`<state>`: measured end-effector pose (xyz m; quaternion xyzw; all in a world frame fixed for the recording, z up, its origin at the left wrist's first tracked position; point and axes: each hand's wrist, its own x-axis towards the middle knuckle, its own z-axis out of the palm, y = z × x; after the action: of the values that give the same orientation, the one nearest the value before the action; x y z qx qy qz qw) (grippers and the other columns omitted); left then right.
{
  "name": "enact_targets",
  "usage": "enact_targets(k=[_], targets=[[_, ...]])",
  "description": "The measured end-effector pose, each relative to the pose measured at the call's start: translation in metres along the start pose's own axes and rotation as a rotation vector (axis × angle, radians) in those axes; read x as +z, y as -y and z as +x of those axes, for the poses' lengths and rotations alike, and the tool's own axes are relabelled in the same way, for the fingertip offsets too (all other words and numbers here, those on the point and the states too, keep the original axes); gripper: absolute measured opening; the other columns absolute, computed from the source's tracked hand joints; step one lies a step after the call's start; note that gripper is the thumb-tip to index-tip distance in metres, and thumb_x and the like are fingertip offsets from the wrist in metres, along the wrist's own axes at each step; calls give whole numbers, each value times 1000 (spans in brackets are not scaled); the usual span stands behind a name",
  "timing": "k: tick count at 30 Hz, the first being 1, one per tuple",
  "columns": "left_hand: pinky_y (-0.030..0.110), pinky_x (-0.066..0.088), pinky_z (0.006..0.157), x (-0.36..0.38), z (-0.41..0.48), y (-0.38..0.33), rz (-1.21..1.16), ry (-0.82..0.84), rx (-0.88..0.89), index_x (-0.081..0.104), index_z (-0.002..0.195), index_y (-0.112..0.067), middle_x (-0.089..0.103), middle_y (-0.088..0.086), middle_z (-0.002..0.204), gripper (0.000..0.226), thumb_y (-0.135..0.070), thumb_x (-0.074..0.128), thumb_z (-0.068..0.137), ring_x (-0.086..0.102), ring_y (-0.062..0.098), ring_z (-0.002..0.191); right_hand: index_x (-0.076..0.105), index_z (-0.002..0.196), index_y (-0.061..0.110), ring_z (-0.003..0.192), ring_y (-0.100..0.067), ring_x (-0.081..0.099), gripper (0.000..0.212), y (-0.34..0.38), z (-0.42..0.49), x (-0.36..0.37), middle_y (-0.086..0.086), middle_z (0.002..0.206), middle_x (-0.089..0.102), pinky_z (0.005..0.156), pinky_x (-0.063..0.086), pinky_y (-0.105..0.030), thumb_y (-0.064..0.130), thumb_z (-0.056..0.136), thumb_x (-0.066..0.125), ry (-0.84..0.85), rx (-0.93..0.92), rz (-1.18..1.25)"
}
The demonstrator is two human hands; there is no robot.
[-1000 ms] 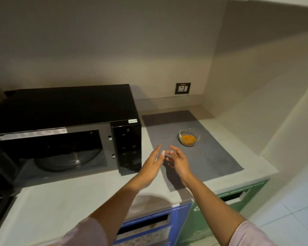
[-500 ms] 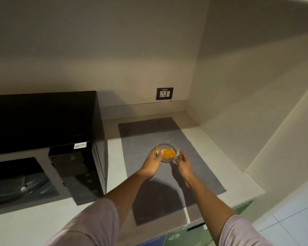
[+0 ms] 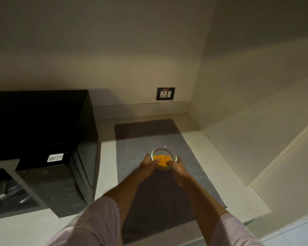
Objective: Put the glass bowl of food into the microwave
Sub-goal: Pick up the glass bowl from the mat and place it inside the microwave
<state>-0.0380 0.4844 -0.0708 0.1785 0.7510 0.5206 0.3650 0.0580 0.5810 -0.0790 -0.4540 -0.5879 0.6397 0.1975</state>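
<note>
A small glass bowl of orange-yellow food sits over the grey mat on the counter. My left hand wraps its left side and my right hand wraps its right side, thumbs over the near rim. Whether the bowl is lifted off the mat I cannot tell. The black microwave stands to the left. Its cavity with the glass turntable shows at the lower left edge; the door is out of view.
A wall socket is on the back wall above the mat. A side wall closes the counter's right end. The pale counter runs between microwave and mat, with its front edge near my sleeves.
Both hands went from open in front of the bowl to closed around its sides. The view swung right, so the microwave slid to the left edge.
</note>
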Motion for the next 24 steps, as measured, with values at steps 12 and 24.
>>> enact_targets(k=[12, 24], targets=[[48, 44, 109, 8, -8, 2, -52, -79, 14, 57, 134, -3, 62, 19, 135, 49, 3, 64, 86, 57, 38, 127, 48, 137, -1, 120, -47, 55, 48, -18, -18, -5, -30, 132, 56, 102, 45, -56, -9, 90, 56, 76, -111, 192], [49, 57, 89, -35, -74, 32, -210, -159, -63, 67, 126, -9, 69, 36, 108, 50, 5, 65, 78, 68, 48, 94, 67, 92, -2, 59, -21, 63, 8, -14, -100, 15, -18, 74, 66, 46, 57, -25, -1, 85, 63, -199, -9, 249]])
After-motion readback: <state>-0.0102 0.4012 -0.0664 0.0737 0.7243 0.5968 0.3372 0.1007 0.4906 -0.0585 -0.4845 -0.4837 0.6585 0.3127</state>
